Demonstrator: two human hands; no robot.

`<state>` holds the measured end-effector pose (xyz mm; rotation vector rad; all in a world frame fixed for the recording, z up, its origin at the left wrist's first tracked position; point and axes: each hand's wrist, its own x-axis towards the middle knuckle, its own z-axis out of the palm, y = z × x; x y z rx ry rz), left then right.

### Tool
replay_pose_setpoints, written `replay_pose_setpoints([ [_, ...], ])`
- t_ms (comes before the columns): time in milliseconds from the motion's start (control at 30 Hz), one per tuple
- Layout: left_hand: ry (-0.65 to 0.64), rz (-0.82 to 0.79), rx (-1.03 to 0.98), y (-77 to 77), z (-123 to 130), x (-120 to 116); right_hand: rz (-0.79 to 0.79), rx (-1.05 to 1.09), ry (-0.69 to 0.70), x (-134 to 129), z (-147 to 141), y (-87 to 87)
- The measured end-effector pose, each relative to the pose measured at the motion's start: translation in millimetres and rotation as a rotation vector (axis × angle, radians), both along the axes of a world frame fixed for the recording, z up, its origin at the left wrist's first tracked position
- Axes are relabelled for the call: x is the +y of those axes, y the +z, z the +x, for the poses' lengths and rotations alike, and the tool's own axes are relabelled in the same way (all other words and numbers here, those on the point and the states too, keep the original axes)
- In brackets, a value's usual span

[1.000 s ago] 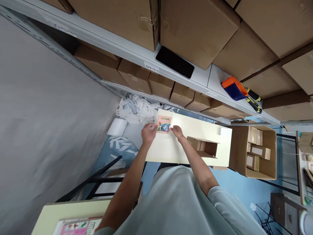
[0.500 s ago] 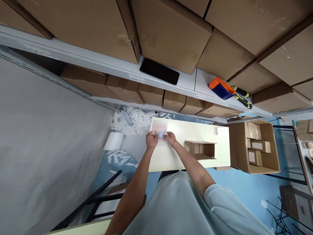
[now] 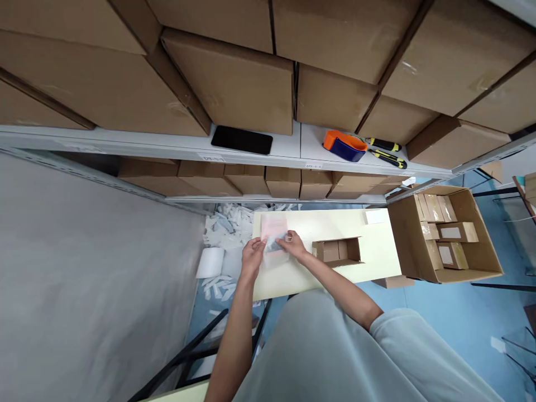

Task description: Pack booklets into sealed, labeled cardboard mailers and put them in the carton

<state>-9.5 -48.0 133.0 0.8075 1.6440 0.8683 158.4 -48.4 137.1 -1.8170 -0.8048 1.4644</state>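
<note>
Over the left end of the cream tabletop (image 3: 301, 273), a pale pink see-through bag (image 3: 274, 224) lies between my hands. A small bluish-grey item shows through its lower part, too blurred to name. My left hand (image 3: 252, 258) pinches the bag's left edge. At the right, my right hand (image 3: 294, 244) has its fingers closed on the lower right part, by the bluish-grey item. A whitish film hangs below the pink area. Right of my right hand stands an open cardboard box (image 3: 319, 251), its inside partly visible.
A large carton (image 3: 404, 245) holding small boxes stands at the table's right end. Above is a shelf with cartons, a black phone (image 3: 242, 139), an orange-and-blue holder (image 3: 344, 146) and yellow-black cutters (image 3: 387, 158). White scraps (image 3: 228, 226) and a white roll (image 3: 210, 263) lie left.
My view has shifted, so the shelf sits lower. My fingers have changed position on the bag, with the right hand further over it. Whitish film now shows below the pink part.
</note>
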Motion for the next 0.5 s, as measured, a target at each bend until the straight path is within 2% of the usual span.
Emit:
replay_pose_setpoints([
  [133,0.019,0.088,-0.278,45.0,28,-42,0.120,0.079,-0.019,-38,49,54.2],
  [267,-0.049,0.096,-0.312,78.9,79,-71,0.289,0.136,0.049,-81,110,102.7],
  [367,-0.106,0.178,-0.172,104.4,118,-85,0.351,-0.001,0.064,-108,155,129.7],
  [433,-0.129,0.358,0.040,127.8,138,-92,0.404,-0.113,0.089,-122,183,144.6],
  [500,-0.230,0.582,0.271,155.1,154,-95,0.467,-0.215,0.135,-134,208,157.5],
])
